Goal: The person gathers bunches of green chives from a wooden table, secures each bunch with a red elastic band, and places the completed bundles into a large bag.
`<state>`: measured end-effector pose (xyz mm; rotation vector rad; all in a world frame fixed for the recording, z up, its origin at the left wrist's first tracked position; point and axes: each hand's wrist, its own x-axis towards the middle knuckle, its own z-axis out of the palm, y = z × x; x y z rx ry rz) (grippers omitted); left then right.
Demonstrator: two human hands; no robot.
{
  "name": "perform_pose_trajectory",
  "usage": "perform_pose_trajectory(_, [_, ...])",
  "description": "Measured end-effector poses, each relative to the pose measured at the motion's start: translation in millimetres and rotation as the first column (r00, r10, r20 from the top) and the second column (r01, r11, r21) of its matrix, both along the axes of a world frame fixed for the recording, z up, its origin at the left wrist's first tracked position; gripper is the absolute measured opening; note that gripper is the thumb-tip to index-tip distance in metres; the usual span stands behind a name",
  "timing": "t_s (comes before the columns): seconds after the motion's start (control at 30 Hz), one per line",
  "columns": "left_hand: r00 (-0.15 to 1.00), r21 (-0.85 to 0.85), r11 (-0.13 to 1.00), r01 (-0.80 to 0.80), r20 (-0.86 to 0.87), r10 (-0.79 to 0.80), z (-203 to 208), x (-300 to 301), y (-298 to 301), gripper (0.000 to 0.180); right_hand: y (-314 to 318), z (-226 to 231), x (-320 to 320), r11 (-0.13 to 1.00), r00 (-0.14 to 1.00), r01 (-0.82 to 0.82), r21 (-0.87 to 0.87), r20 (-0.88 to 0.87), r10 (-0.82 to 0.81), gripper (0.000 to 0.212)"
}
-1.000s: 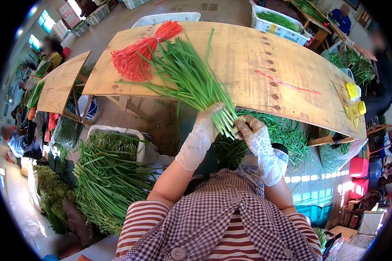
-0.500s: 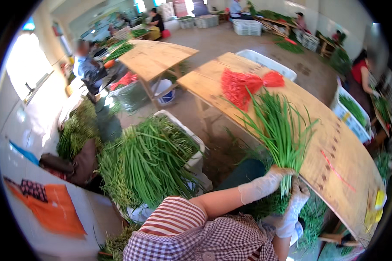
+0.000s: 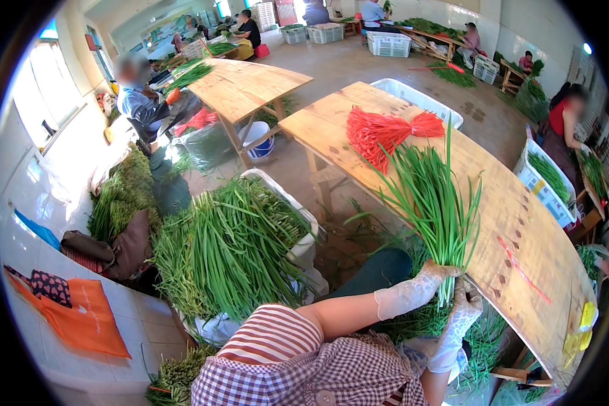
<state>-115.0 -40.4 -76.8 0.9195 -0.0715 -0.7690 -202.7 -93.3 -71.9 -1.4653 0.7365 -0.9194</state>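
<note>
A bunch of long green garlic chives (image 3: pixel 434 196) lies over the near edge of the wooden table (image 3: pixel 514 223), leaves fanned away from me and pale stem ends hanging past the edge. My left hand (image 3: pixel 437 272), in a pale patterned glove, is closed round the bunch just above the stem ends. Gloved the same way, my right hand (image 3: pixel 465 308) has its fingers curled against the stem ends from the right, closed on them. Beyond the leaf tips rests a bundle of red ties (image 3: pixel 386 133). One loose red tie (image 3: pixel 523 269) lies to the right on the tabletop.
At my left, a white crate (image 3: pixel 303 213) is heaped with chives (image 3: pixel 233 243). A second wooden table (image 3: pixel 247 80) and a white-blue bucket (image 3: pixel 256 140) stand farther off. Loose greens (image 3: pixel 484 345) lie below the table edge. Several people work around the room.
Both hands stay at the stem ends. The leaves have drawn in a little on the right, and one long leaf now points up over the red bundle. The view has shifted slightly.
</note>
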Motion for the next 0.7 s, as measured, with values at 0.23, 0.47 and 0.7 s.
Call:
perform_pose_trajectory(0.23, [0.96, -0.421, 0.883, 0.205, -0.091, -0.266, -8.5, 29.1, 2.0, 0.025, -12.1, -3.7, -42.7, 0.946, 0.918, -0.313, 0.088, -0.227, 0.325, 0.011])
perform_pose_trajectory(0.47, [0.897, -0.247, 0.906, 0.343, 0.371, -0.238, 66.2, 55.4, 11.9, 0.043, -32.0, 58.4, -37.0, 0.917, 0.888, -0.396, -0.048, -0.274, 0.37, 0.051])
perform_pose_trajectory(0.7, [0.573, -0.011, 0.982, 0.188, 0.813, -0.1, 53.7, 95.3, -42.9, 0.037, -57.5, 123.0, 59.6, 0.832, 0.892, -0.451, -0.323, -0.164, 0.421, 0.054])
